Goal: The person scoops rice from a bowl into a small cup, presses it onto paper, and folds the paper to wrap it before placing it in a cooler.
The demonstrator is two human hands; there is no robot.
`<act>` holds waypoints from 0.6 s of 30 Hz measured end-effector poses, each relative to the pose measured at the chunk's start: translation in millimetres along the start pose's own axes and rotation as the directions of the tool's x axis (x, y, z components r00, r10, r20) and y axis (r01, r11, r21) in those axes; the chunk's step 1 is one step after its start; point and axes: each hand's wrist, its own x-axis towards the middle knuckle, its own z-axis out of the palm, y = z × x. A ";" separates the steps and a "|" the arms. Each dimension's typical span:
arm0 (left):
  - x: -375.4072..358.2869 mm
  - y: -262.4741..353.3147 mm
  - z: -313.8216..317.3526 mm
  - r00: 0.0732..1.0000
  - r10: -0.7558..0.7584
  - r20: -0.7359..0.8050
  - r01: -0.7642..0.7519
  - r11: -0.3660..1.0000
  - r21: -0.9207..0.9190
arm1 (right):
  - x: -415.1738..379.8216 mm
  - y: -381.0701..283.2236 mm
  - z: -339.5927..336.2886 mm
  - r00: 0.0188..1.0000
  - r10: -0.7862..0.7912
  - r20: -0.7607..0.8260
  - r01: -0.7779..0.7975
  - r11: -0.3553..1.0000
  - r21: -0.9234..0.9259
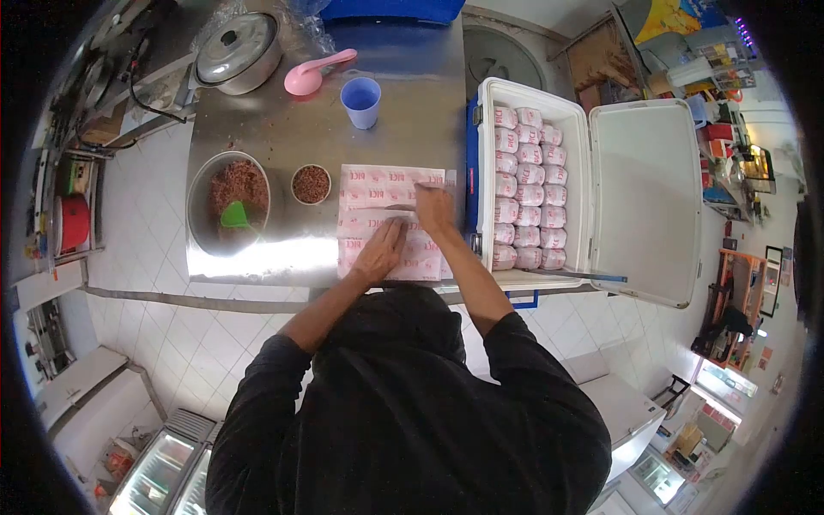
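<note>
Pink-and-white printed wrapping paper (365, 225) lies on the steel table in front of me, with a crosswise slit or fold through it. My left hand (384, 249) rests on the paper below that line, fingers stretched out and pressing down. My right hand (434, 209) is closed at the paper's right side. A thin grey blade, apparently a knife (400, 207), sticks out leftward from it along the line; the handle is hidden in my fist. Left of the paper stands a small cup of reddish-brown rice (311, 184).
A large metal bowl (193, 210) holds more rice and a green scoop (233, 215). Behind are a lidded pot (239, 53), a pink ladle (305, 80) and a blue cup (360, 103). At right, an open cooler (486, 172) holds rows of wrapped packs (530, 173).
</note>
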 end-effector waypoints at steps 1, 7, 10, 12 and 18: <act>0.5 0.0 1.3 1.000 -0.002 0.000 0.002 1.000 -0.004 | 1.0 1.5 -4.9 0.999 0.014 0.050 -0.015 1.000 0.016; -2.0 0.1 7.0 1.000 -0.023 0.018 0.023 1.000 -0.012 | 16.3 14.1 21.6 0.971 -0.078 -0.226 0.077 0.997 -0.015; -0.4 -1.4 8.0 1.000 -0.025 0.005 0.025 0.999 -0.024 | 17.0 14.2 16.1 0.995 -0.080 -0.054 0.076 0.995 -0.072; 0.8 -3.4 7.4 1.000 -0.025 0.007 0.025 1.000 -0.018 | 16.6 11.4 -7.9 0.991 -0.096 -0.096 0.096 0.995 -0.003; 1.4 -3.8 6.3 1.000 -0.011 0.019 0.010 0.999 0.041 | 37.5 -0.6 -58.5 0.953 -0.296 -0.058 0.296 0.955 -0.008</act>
